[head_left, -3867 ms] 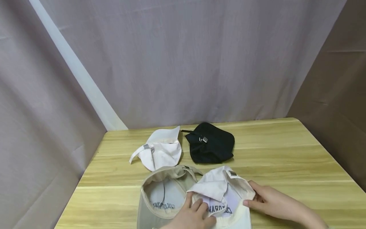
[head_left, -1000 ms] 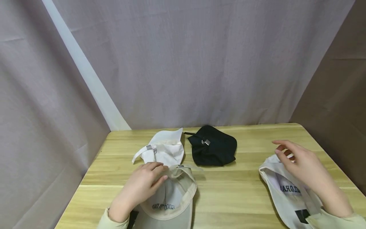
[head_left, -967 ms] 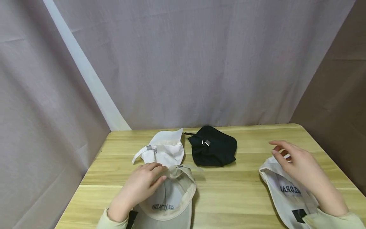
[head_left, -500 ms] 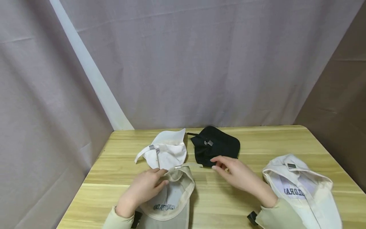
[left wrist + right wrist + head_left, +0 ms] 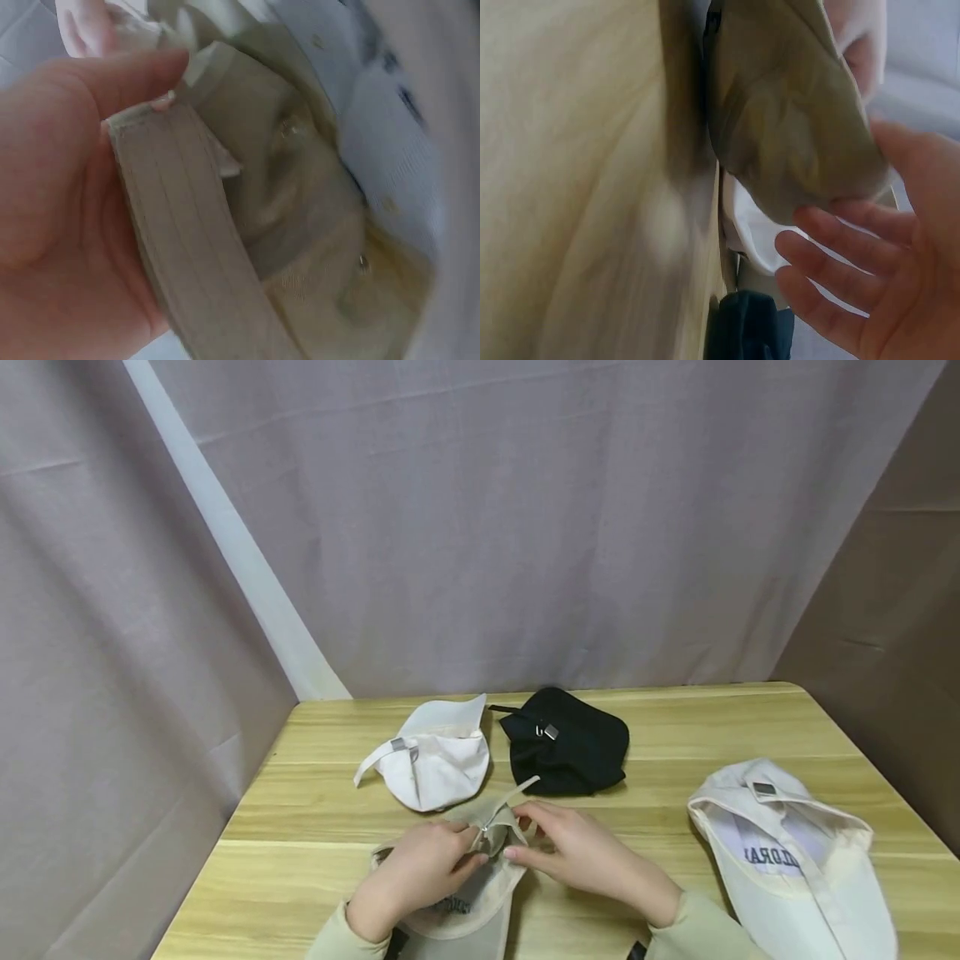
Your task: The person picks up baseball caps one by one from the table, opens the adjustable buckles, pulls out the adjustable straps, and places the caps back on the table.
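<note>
A khaki baseball cap (image 5: 456,945) lies inside-up at the table's front, brim toward me, mirrored letters showing inside. My left hand (image 5: 420,870) grips its rear band beside the buckle; in the left wrist view the thumb (image 5: 142,75) lies over the band (image 5: 187,217) and the fingers are behind the fabric. On the other side of the rear opening, my right hand (image 5: 592,857) pinches the edge between thumb and index finger. The remaining right fingers (image 5: 832,262) extend beneath the crown (image 5: 795,135). A strap end (image 5: 525,786) sticks up and away from the buckle.
A white cap (image 5: 442,764) and a black cap (image 5: 566,743), both with straps and metal buckles, lie behind the khaki one. At the right, a cream cap (image 5: 817,877) rests inside-up on the wooden table (image 5: 300,793). Grey curtains (image 5: 525,527) surround the table.
The cream cap went from the centre to the right side, where my right hand released it. That hand then came back left and took the khaki cap's edge; my left hand shifted toward the buckle.
</note>
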### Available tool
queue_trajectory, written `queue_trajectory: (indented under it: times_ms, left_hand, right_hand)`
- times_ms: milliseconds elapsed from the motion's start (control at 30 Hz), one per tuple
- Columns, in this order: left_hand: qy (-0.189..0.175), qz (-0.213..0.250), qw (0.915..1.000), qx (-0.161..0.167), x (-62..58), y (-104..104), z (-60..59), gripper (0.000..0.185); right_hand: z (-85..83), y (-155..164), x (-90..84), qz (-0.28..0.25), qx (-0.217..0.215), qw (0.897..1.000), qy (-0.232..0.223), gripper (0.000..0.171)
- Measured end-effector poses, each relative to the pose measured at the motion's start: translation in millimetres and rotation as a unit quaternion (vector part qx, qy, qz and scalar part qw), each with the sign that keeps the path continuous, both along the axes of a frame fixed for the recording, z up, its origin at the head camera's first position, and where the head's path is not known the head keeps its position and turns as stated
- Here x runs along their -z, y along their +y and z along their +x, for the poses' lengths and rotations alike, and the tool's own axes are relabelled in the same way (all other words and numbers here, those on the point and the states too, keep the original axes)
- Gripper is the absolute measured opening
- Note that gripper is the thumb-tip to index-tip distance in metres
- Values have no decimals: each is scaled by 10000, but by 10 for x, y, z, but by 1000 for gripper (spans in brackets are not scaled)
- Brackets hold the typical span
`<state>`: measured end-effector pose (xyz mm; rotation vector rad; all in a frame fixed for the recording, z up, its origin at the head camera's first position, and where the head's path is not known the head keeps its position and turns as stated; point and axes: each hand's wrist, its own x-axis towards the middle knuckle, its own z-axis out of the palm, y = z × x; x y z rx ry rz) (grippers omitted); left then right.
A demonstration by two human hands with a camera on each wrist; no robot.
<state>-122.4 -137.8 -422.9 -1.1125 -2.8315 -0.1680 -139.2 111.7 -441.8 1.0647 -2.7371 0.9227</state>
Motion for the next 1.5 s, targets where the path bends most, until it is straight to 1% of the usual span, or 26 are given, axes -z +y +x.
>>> queue_trajectory:
  times_ms: [100, 167, 233, 300, 400, 567, 633, 767, 933, 1000, 1067, 1167, 1267, 1367, 1500]
  left_hand:
    - [120, 8, 9998, 164, -17, 69, -21, 20]
    - [237, 51, 9995, 217, -42, 80, -45, 19]
    - [364, 134, 9991, 193, -87, 73, -77, 15]
    - [479, 250, 9984, 134, -148, 61, -119, 12]
    - [653, 464, 9968, 17, -267, 61, -178, 7]
    - [1123, 906, 9895, -88, -452, 103, -272, 17]
    - [1283, 1077, 9858, -90, -521, 125, -313, 19]
    - [1488, 1297, 9803, -55, -688, 187, -389, 21]
    - [1745, 1643, 9709, 33, -895, 274, -468, 26]
    - [1800, 1816, 9667, 104, -952, 306, -484, 28]
    - [1778, 2014, 9630, 196, -994, 338, -491, 27]
    - [1707, 2308, 9573, 355, -1024, 386, -509, 22]
    - [1573, 2636, 9502, 529, -1019, 428, -536, 19]
    - [1466, 2828, 9459, 621, -966, 452, -548, 16]
    - [1476, 2802, 9463, 640, -848, 461, -506, 16]
  right_hand:
    - [10, -13, -7, -91, 82, 9996, 265, 32]
    - [12, -11, -19, -195, 97, 9990, 378, 22]
    - [9, -4, -39, -340, 122, 9984, 428, 15]
    - [1, 6, -71, -545, 168, 9974, 442, 13]
    - [-19, 25, -124, -847, 308, 9939, 636, 14]
    - [-77, 69, -234, -1062, 736, 9824, 1345, 23]
    - [-106, 90, -290, -1078, 891, 9786, 1506, 26]
    - [-168, 130, -423, -1210, 1039, 9735, 1641, 30]
    - [-238, 158, -577, -1586, 1120, 9668, 1663, 35]
    - [-255, 166, -629, -1751, 1170, 9638, 1634, 36]
    - [-263, 172, -669, -1923, 1220, 9595, 1656, 37]
    - [-269, 182, -724, -2121, 1275, 9544, 1670, 40]
    - [-261, 187, -757, -2205, 1307, 9535, 1588, 42]
    - [-244, 189, -751, -2161, 1339, 9561, 1460, 40]
    - [-192, 192, -714, -2122, 1373, 9584, 1324, 36]
